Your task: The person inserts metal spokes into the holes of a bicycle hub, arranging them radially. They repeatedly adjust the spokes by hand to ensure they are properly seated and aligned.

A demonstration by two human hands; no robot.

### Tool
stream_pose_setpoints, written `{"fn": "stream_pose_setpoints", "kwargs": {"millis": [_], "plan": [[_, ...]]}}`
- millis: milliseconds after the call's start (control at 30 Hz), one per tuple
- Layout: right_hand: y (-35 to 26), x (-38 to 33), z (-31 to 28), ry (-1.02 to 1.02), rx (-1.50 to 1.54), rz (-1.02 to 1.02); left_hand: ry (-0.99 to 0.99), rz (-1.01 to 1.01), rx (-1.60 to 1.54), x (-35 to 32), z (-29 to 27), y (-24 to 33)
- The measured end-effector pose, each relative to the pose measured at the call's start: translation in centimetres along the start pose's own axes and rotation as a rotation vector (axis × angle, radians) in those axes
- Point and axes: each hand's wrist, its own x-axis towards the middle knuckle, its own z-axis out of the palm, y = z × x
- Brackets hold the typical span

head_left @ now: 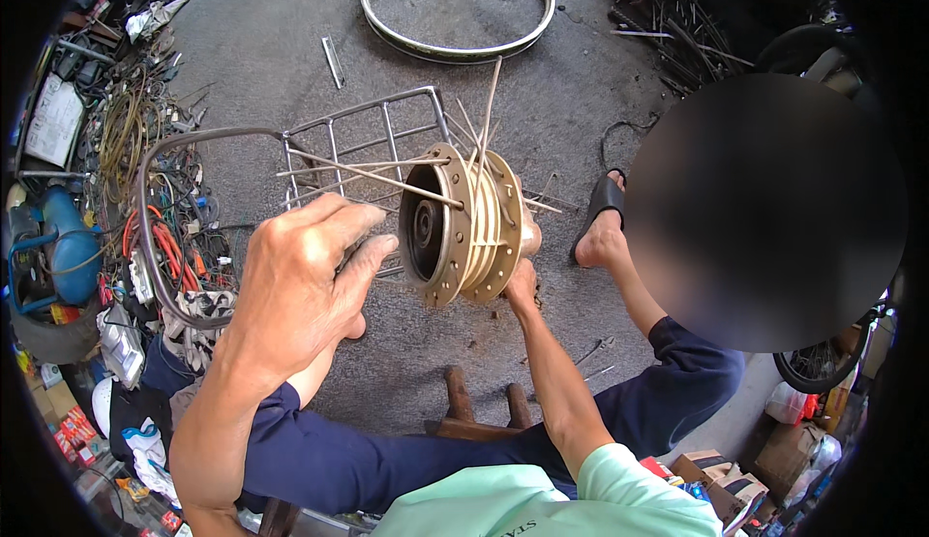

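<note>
Right hand (523, 281) mostly hidden behind the hub (464, 225); it holds the far flange, finger grip can't be made out. Hub sits mid-frame above the floor (542, 102): dull gold metal, two drilled flanges, dark bore. Thin spokes (387, 181) stick out left and up. Left hand (300, 285) just left of it, fingers loosely spread, tips touching spokes. Wire rack (373, 135) behind, rim (457, 5) far.
</note>
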Motion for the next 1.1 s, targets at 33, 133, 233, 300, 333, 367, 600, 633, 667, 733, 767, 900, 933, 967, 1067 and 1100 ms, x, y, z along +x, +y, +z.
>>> {"fn": "stream_pose_setpoints", "kwargs": {"millis": [33,133,233,300,333,367,600,633,667,733,767,900,933,967,1067,1100], "plan": [[-0.3,-0.4,-0.5,-0.02,0.028,0.001,0.019,0.042,0.022,0.0,0.0,-0.1],[-1.1,-2.0,-2.5,-0.123,0.361,0.052,0.02,0.087,0.012,0.1,-0.1,0.2],[-3.4,-5.6,-4.7,-0.125,0.556,-0.003,0.029,0.107,0.055,-0.3,-0.3,0.6],[-4.6,-8.2,-6.8,-0.07,0.628,-0.11,0.05,0.151,0.078,-0.3,0.0,0.8],[-4.9,-9.5,-8.4,-0.022,0.671,-0.211,0.069,0.187,0.075,-0.2,0.2,1.1],[-5.6,-11.0,-10.0,0.031,0.689,-0.328,0.077,0.209,0.084,0.0,0.4,1.4],[-13.7,-20.9,-22.0,0.051,0.336,-0.679,0.078,0.216,0.231,0.2,0.6,1.7],[-14.5,-21.6,-24.1,-0.069,0.298,-0.77,0.075,0.215,0.234,0.3,0.5,1.5],[-15.8,-22.7,-25.5,-0.136,0.296,-0.762,0.069,0.212,0.238,0.4,0.5,1.2],[-17.9,-23.3,-26.9,-0.212,0.271,-0.865,0.062,0.151,0.256,0.3,0.4,0.6],[-18.6,-23.1,-27.3,-0.211,0.241,-0.969,0.063,0.159,0.27,0.3,0.5,0.3],[-21.0,-21.0,-27.6,-0.299,0.206,-1.186,0.072,0.192,0.309,0.2,0.8,0.1],[-22.1,-21.3,-27.5,-0.237,0.148,-1.08,0.064,0.194,0.31,0.1,0.9,0.1],[-22.7,-20.9,-26.5,-0.089,0.14,-1.122,0.055,0.199,0.317,0.1,0.8,0.4],[-24.0,-19.5,-24.3,-0.004,0.23,-1.112,0.054,0.216,0.301,-0.3,0.8,1.1],[-24.1,-19.0,-23.8,-0.028,0.229,-1.103,0.003,0.186,0.315,-0.3,0.6,1.1]]}}
